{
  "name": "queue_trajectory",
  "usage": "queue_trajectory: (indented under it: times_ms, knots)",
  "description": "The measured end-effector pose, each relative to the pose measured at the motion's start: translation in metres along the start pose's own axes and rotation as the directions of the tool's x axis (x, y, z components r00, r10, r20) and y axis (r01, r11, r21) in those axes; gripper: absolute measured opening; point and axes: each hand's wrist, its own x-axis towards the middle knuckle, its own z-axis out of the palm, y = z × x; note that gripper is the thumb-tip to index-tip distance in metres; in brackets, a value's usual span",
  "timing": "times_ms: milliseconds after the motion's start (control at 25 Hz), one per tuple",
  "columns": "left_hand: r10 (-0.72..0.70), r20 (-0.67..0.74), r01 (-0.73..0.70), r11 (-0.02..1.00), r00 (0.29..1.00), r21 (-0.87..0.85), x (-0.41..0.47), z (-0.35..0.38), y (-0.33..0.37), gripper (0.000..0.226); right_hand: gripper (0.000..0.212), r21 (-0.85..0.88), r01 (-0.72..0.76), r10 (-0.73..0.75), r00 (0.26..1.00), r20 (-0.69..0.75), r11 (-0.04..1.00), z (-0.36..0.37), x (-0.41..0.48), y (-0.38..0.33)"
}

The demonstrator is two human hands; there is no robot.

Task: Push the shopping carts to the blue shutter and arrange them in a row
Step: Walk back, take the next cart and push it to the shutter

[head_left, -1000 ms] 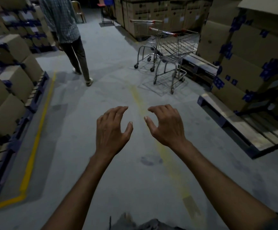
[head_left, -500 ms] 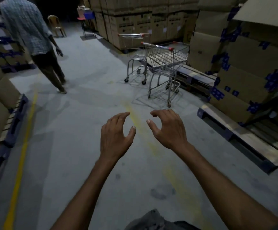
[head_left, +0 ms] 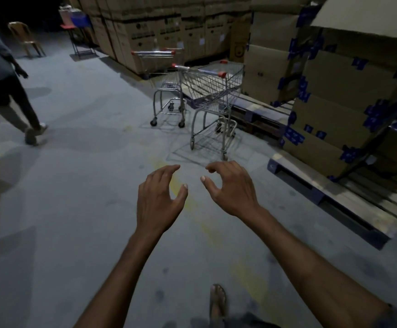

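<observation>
Okay: left hand (head_left: 159, 200) and right hand (head_left: 234, 189) both out front, empty, fingers loosely hooked, thumbs spread wide. Near shopping cart (head_left: 212, 91) at 12 o'clock beyond the hands, untouched, red-capped handle on the near side. Second cart (head_left: 162, 74) just behind it at 11. Pallet (head_left: 334, 204) at 3 o'clock, stacked cardboard boxes (head_left: 346, 102) at 2. Another person (head_left: 0, 74) mid-stride at 10.

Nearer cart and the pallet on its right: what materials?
Nearer cart: likely steel wire and tube, shiny plated finish; open grid basket glints. Red handle ends look plastic. Pallet: apparently wood, matte bare slats with gaps, blue-painted side.
</observation>
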Motion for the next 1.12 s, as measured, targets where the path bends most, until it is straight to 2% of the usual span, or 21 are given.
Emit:
queue_trajectory:
  times_ms: [480,800,1120]
  knots:
    - [0.033,0.003,-0.033,0.999,0.999,-0.019,0.232,0.096,-0.073,0.050,0.029,-0.014,0.002,-0.002,1.000,-0.014,1.000,0.096,0.225,0.088]
    - [0.090,0.066,-0.086,0.994,0.994,-0.065,0.389,0.159,-0.181,0.051,0.030,-0.058,-0.057,0.056,0.998,-0.029,0.997,0.205,0.361,0.125]
    - [0.198,0.118,-0.183,0.975,0.973,-0.129,0.553,0.192,-0.269,0.051,0.028,-0.093,-0.158,0.147,0.982,-0.120,0.983,0.286,0.501,0.134]
